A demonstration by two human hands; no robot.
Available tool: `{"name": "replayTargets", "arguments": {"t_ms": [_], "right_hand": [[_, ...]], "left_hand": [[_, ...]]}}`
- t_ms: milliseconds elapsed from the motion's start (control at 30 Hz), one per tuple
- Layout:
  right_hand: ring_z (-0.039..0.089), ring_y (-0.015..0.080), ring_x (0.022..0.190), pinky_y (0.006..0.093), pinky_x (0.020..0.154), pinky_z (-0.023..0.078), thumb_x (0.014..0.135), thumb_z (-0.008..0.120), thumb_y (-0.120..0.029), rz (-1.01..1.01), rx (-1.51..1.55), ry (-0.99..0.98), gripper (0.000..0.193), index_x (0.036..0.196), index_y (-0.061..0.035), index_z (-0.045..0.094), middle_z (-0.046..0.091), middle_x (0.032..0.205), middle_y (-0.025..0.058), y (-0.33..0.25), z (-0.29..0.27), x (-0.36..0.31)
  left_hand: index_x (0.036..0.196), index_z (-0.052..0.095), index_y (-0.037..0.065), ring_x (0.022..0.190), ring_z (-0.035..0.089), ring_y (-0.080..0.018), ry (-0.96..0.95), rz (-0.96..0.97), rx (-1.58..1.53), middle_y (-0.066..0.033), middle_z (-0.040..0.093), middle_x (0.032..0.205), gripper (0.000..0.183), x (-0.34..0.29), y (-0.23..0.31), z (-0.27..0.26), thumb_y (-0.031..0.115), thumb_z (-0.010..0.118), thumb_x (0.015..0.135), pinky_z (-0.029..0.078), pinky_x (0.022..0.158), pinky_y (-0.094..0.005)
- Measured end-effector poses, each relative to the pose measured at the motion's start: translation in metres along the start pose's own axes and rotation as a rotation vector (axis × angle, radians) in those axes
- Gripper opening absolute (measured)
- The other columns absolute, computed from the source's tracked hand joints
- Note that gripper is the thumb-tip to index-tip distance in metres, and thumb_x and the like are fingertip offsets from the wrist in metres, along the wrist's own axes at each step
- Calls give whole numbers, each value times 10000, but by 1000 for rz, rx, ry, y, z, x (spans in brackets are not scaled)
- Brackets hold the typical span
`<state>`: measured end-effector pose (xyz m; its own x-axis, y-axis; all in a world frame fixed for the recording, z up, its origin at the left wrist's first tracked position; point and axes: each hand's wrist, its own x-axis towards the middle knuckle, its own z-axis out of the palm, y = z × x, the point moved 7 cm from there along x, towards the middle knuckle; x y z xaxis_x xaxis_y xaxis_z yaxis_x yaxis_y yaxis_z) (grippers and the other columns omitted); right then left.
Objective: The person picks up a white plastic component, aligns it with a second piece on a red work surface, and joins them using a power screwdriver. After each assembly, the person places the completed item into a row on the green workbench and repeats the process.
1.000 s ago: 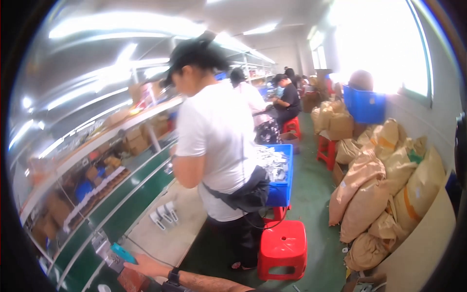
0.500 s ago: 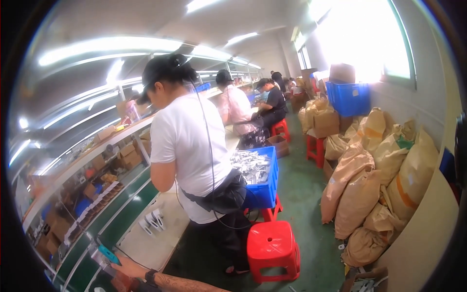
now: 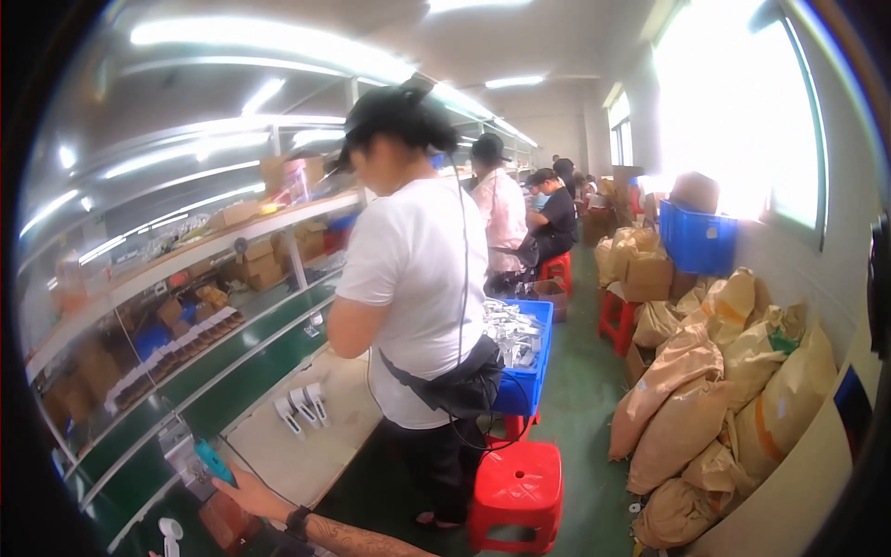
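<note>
I judge the step as steadying the teal tool (image 3: 213, 459), just off the near-left end of the pale board (image 3: 339, 450); my right hand (image 3: 248, 494) looks wrapped round its lower end, my left unseen. The next move calls for keeping that hold, using the board's bare near half, short of the white parts (image 3: 302, 407) and the co-worker (image 3: 418, 269) at its right edge.

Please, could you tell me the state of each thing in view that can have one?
Right hand: closed on the teal tool.
Teal tool: held; whether running, cannot tell.
White parts: lying close together on the pale board.
Nearer blue bin: open-topped, full of grey-white pieces.
Nearest red stool: upright.
Brown sacks: bulging.
Ceiling lights: on.
</note>
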<state>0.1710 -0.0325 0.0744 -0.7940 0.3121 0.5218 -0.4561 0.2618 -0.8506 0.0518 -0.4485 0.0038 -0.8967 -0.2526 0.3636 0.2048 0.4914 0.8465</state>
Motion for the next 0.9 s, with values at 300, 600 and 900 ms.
{"name": "replayTargets", "arguments": {"t_ms": [300,600,900], "right_hand": [[608,271,919,380,868,478,985,597,-390,129,-93,291,535,1359,-32,465,627,1016,188,35,-43,23],[593,213,983,354,904,472,943,663,-240,196,-241,621,447,1283,24,540,639,1087,127,77,-85,86],[599,179,838,303,734,478,1025,486,-374,-3,-158,650,550,1374,46,418,633,1004,97,110,-49,137]], "left_hand": [[1157,689,34,1036,632,-402,-57,-39,119,-243,677,1130,543,-4,22,-3,468,381,1052,474,928,-458],[1360,521,-18,1318,477,-313,-200,183,360,-203,546,1346,384,23,-27,33,31,326,1033,343,1135,-371],[1193,567,-27,1129,534,-274,-58,-195,75,-156,579,1196,346,35,-54,24,224,357,1080,372,1034,-374]]}}
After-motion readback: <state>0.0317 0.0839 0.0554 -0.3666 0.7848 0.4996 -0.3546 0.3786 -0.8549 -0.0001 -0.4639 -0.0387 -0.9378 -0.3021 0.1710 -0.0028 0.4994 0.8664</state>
